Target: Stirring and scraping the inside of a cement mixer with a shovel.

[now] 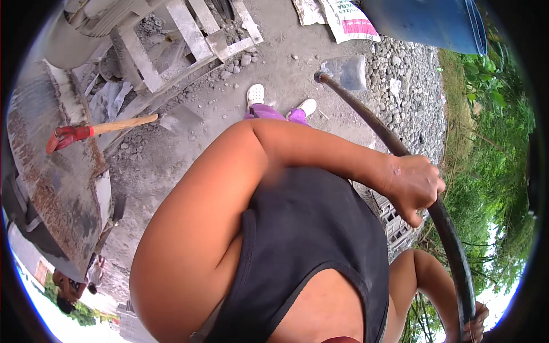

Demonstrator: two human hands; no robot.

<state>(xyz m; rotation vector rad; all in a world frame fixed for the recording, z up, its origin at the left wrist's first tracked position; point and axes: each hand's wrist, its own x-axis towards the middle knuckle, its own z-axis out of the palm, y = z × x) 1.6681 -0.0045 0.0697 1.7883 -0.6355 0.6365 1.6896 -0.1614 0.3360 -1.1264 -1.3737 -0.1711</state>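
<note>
My left arm [320, 146] crosses my body to the right, and my left hand [414, 186] is closed around the dark handle of a shovel [366, 114] partway along it. Lower right, at the handle's far upper end, my right hand [476, 323] is wrapped around it too; part of that hand is in shadow near the rim. The shovel slants down and away from me. Its flat grey blade [349, 73] rests at the ground beside the gravel, with nothing heaped on it that I can make out.
Left of me, a second shovel [123, 124] with a wooden shaft and red grip stands near a rusty metal sheet [63, 188]. A dusty wooden pallet [189, 28], sacks [349, 20], a blue drum [426, 23] and gravel [400, 80] lie ahead. Other people [68, 288] appear far left.
</note>
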